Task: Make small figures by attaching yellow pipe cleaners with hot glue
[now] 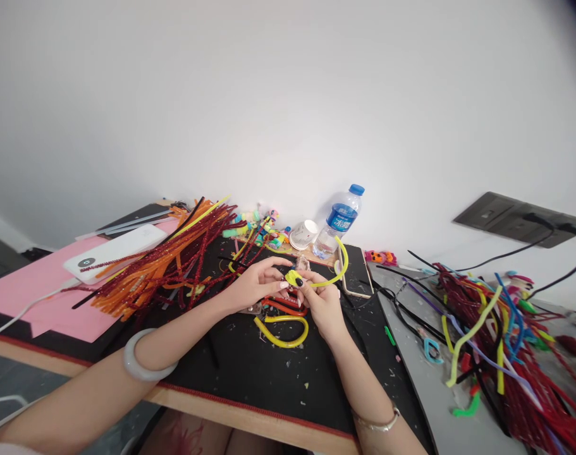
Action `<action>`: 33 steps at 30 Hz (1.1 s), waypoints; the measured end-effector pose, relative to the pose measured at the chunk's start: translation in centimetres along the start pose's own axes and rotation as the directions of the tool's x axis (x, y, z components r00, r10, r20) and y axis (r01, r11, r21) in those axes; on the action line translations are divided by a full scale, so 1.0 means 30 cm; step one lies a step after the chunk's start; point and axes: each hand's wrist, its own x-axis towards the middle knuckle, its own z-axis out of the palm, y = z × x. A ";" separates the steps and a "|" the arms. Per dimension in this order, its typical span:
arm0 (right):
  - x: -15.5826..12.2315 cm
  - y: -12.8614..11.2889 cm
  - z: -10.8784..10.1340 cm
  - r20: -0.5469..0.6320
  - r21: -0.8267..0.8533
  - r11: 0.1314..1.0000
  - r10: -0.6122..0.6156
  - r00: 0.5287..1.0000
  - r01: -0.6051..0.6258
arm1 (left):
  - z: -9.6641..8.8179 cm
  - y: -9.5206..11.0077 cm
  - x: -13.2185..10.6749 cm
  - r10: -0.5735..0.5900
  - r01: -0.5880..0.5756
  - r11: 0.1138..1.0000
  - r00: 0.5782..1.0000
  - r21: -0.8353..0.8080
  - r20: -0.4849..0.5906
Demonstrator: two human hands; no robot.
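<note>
In front of me, above the black mat, my right hand (323, 306) pinches a yellow pipe cleaner (343, 262) between thumb and fingers. The part between my fingertips is wound into a small bundle, and a free end curves up to the right. My left hand (254, 284) meets the bundle from the left, its thumb and fingertips closed on it. Below my hands lie a bent yellow pipe cleaner (288, 344) and an orange-red one (285, 307), partly hidden by my fingers.
A pile of orange and dark red pipe cleaners (159, 265) lies left, by a white device (121, 253) and pink sheets (12, 291). Behind stand a water bottle (341, 221), paper cup (303, 234) and phone (355, 272). More pipe cleaners (510, 354) cover the grey surface right.
</note>
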 end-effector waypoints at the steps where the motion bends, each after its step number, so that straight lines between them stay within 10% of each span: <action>1: 0.001 0.000 -0.002 0.003 -0.008 1.000 -0.004 1.000 0.004 | -0.001 0.000 0.000 -0.003 0.003 1.000 1.000 0.002 0.013; 33: -0.018 -0.007 0.026 -0.094 -0.310 0.943 -0.160 0.983 0.124 | 0.005 -0.003 -0.004 -0.052 0.047 0.990 0.998 -0.135 -0.033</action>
